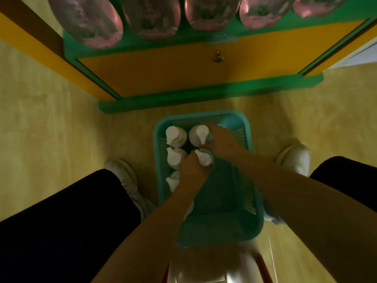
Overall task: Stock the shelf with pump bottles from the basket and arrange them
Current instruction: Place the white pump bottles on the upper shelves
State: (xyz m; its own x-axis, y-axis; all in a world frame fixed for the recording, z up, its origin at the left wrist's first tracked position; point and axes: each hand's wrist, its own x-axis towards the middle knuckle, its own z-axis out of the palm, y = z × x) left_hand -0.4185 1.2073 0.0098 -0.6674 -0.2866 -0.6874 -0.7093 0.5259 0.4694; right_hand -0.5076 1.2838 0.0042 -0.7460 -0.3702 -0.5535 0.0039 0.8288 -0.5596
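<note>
Down in the basket (234,201) on the floor stand white pump bottles (175,135) — the left hand (192,167) grips one bottle (204,157), the right hand (221,139) wraps another (201,134). Above, the green shelf (183,41) holds pink bottles (212,11).

Count of things in view
One teal basket (240,227); five white pump bottles (175,135) inside; five pink packs (89,23) at 12 o'clock on the shelf (204,37).
</note>
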